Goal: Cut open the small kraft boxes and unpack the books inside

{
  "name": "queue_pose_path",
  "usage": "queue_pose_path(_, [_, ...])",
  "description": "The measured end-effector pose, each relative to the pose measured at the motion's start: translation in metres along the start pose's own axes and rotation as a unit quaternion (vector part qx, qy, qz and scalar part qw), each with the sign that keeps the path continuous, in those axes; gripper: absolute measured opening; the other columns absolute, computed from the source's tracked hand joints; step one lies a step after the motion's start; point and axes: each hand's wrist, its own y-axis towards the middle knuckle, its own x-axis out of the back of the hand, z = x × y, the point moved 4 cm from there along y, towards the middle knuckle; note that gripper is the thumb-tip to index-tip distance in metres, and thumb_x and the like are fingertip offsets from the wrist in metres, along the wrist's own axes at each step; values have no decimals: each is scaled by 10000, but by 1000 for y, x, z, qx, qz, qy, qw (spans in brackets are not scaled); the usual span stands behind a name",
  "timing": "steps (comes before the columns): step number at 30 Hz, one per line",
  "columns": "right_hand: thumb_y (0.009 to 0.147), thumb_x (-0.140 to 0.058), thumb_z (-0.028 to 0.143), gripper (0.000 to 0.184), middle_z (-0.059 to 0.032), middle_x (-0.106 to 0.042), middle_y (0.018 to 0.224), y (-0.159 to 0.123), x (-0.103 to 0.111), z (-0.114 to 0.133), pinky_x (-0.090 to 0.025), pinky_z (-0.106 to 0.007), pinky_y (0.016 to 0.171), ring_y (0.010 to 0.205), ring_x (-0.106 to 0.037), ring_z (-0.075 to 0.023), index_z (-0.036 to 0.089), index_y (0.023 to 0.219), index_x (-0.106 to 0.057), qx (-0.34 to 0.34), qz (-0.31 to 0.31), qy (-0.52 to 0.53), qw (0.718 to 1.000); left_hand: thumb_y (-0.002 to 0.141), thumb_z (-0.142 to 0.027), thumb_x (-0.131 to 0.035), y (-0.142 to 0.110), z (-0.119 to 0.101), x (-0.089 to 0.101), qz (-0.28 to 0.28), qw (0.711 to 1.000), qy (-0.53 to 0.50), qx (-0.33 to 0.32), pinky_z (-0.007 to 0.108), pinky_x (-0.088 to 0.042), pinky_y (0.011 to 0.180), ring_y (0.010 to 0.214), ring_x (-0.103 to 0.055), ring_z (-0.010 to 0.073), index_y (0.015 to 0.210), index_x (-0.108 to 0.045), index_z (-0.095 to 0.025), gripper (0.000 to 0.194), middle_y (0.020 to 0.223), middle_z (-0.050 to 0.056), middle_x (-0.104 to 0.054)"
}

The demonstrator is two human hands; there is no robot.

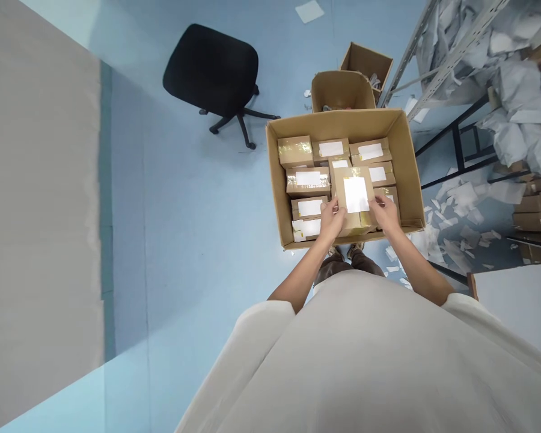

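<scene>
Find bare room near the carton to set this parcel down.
Bare blue floor lies left of the open carton, up to the black office chair. Crowded: inside it, packed with labelled parcels, and to its right, strewn with paper scraps under the metal shelving.

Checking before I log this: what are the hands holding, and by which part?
The left hand and right hand hold a taped cardboard parcel by its two opposite side edges, near the end closest to the person, over an open carton.

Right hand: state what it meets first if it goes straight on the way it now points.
The labelled cardboard parcel comes first: the right hand points inward and forward onto that parcel's side and already touches it.
</scene>
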Motion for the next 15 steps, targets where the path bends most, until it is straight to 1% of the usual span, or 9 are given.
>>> queue_pose_path(4, [835, -705, 513, 454, -106, -775, 1210, -8, 15, 9, -574, -483, 1040, 1072, -699, -297, 209, 1153, -812, 36, -28, 18, 999, 897, -206, -727, -1, -15, -7, 14, 1000, 18, -22, 360, -523, 1088, 1120, -605, 247, 1272, -786, -258, 383, 1087, 48, -547])
queue_pose_path(8, [811, -724, 491, 494, -120, -749, 1267, -18, 41, 8, -582, -500, 1039, 1037, -704, -287, 210, 1208, -810, 36, -80, 34, 996, 899, -243, -743, -2, -33, -25, 43, 997, 21, -54, 350, -539, 1082, 1104, -624, 237, 1350, -759, -280, 454, 1095, 39, -528])
queue_pose_path(12, [801, -720, 482, 484, -122, -737, 1286, -30, 80, -1, -580, -493, 1054, 1057, -702, -280, 218, 1198, -806, 43, -134, 55, 989, 894, -223, -723, -11, -52, -56, 98, 991, 28, -89, 392, -526, 1134, 1128, -627, 249, 1344, -758, -290, 456, 1122, 43, -540])
queue_pose_path(15, [809, -699, 493, 483, -119, -747, 1262, -45, 114, -12, -587, -487, 1037, 1049, -706, -281, 216, 1192, -799, 37, -170, 69, 982, 870, -170, -690, -23, -64, -87, 147, 981, 32, -119, 404, -506, 1172, 1174, -623, 260, 1339, -762, -280, 487, 1132, 51, -543])
